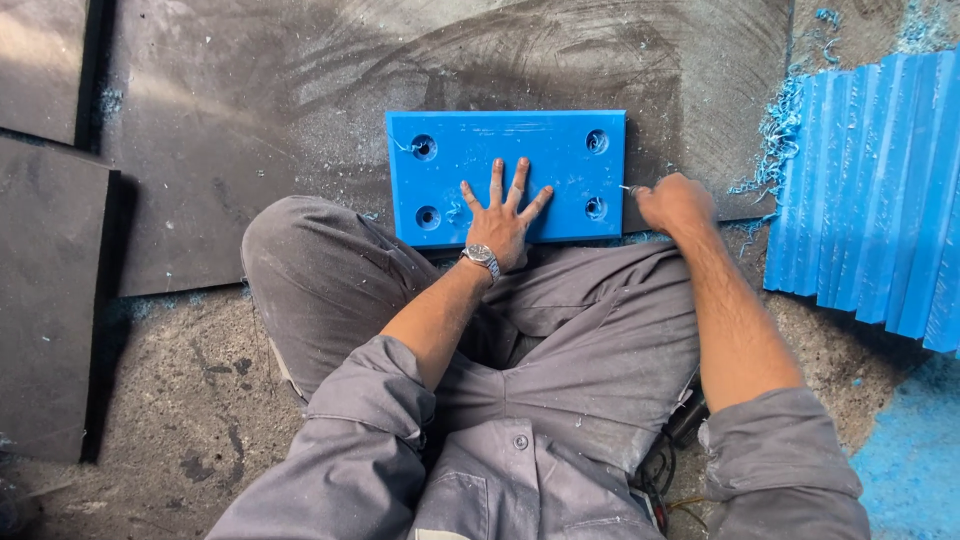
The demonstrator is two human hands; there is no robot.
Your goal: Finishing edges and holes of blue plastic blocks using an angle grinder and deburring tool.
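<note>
Under my left hand lies the blue plate; my fingers are spread flat on it. My right hand is curled shut around a small tool touching its right edge.

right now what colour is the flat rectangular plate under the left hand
Bright blue plastic plate, seen in the head view.

No packages, labels, signs or screens are visible in the head view.
</note>
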